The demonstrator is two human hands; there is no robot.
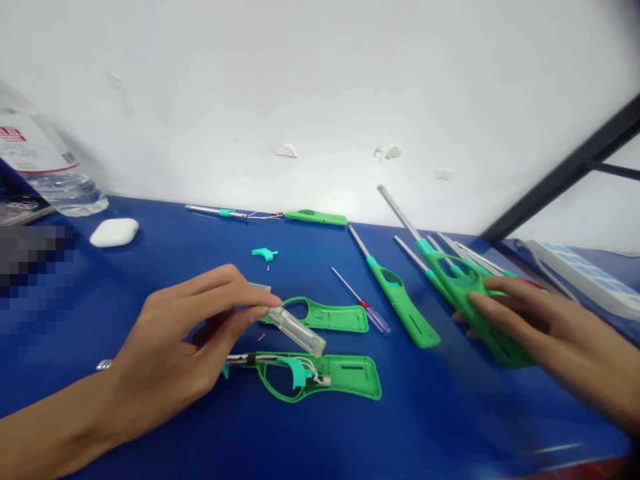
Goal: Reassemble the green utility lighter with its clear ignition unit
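Note:
My left hand [195, 333] pinches a clear plastic fuel tank [300, 332] between thumb and fingers, above two opened lighter shells. The nearer green shell half [357, 377] holds a teal trigger [299, 372], white wires and a metal tube partly hidden behind my hand. Just beyond lies an empty green shell half [345, 318]. On the right, my right hand [540, 327] is closed around a green long-nosed lighter [463, 287], its metal tube pointing up and left. A purple-handled screwdriver [375, 316] and another green lighter [404, 303] lie between the hands.
Several more lighters [440, 283] lie beyond my right hand. At the back are a wired lighter part [315, 217] and a loose teal trigger [263, 254]. A white case [115, 233] and water bottle [55, 173] stand left; a power strip [590, 277] sits right.

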